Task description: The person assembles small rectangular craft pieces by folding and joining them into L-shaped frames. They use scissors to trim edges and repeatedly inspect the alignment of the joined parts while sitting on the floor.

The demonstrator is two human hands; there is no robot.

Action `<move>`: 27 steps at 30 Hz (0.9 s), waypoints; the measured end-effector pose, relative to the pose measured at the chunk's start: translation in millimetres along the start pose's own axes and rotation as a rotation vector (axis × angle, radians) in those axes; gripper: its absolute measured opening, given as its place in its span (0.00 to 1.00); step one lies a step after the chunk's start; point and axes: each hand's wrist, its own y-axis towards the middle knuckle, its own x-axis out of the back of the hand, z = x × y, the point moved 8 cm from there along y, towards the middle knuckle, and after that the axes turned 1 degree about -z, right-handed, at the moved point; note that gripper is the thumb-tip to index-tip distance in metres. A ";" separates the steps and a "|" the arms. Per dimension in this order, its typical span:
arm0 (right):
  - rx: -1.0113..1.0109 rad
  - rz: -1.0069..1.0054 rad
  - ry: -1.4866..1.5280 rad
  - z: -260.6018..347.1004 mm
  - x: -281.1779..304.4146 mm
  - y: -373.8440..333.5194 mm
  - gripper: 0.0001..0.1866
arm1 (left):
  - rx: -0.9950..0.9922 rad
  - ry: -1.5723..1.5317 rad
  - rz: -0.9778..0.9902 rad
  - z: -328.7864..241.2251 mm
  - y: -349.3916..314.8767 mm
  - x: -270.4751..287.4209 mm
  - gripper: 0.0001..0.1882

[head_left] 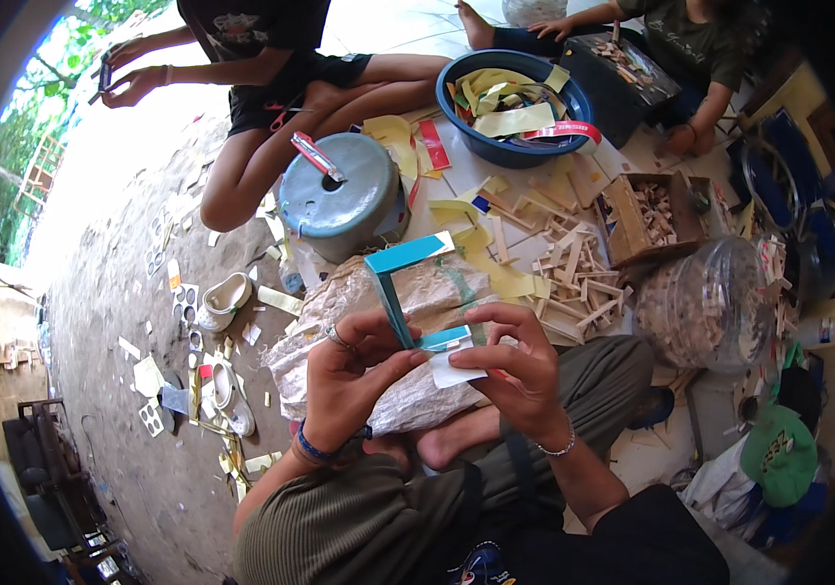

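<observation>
Your left hand (351,372) pinches the blue strip (392,308) above the sack (337,300), toward its right edge, while your right hand (517,372) pinches white paper (451,373) at the strip's lower end, where uneven pull between them could crease or skew it.

Looks down and forward from the wearer's head, through the left of two side-by-side fisheye cameras. Shows everything upright and unmirrored, bending straight edges toward the rim. Sets the bare left hand (359,363) and bare right hand (513,363) close, near the middle, above ribbed olive-green trousers (339,531). Reaches farther, past a round grey-blue plastic stool (339,216), to a seated person in dark clothes (263,58) at the top. Sweeps sideways from sunlit green foliage (10,200) at left to a green cloth cap (778,456) at right.
</observation>
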 end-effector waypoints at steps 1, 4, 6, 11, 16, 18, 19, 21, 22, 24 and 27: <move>-0.001 0.004 0.008 -0.3 1.0 -0.5 0.18 | -0.021 -0.004 0.011 -1.8 -0.3 -0.8 0.21; -0.008 0.001 0.011 0.1 1.6 -1.8 0.17 | -0.062 0.045 0.073 -6.0 -1.2 -4.5 0.21; -0.030 -0.018 0.020 0.3 1.2 -1.7 0.18 | -0.081 0.062 0.107 -7.3 -1.7 -6.7 0.22; -0.077 -0.073 -0.002 4.5 0.7 5.3 0.16 | -0.113 0.145 0.154 -9.0 -2.5 -9.1 0.21; -0.184 -0.094 0.028 0.0 -1.3 5.0 0.13 | -0.230 0.202 0.059 -13.9 1.5 -7.0 0.22; -0.295 -0.111 0.149 -9.1 -6.9 1.2 0.11 | -0.268 0.318 0.046 -20.9 -0.5 -5.4 0.22; -0.357 -0.126 0.186 -14.8 -5.7 -1.0 0.10 | -0.306 0.370 0.049 -23.8 -0.3 -7.5 0.22; -0.369 -0.131 0.187 -18.2 -4.3 -2.0 0.08 | -0.323 0.438 0.056 -26.3 0.0 -10.4 0.21; -0.353 -0.122 0.183 -18.1 -5.1 -0.7 0.08 | -0.359 0.479 0.059 -30.6 -0.3 -11.1 0.21; -0.361 -0.110 0.164 -17.5 -6.0 -0.2 0.07 | -0.409 0.541 0.061 -36.5 -0.1 -13.2 0.22; -0.431 -0.119 0.134 -17.4 -4.8 -2.4 0.07 | -0.485 0.640 0.063 -43.7 -1.4 -16.6 0.23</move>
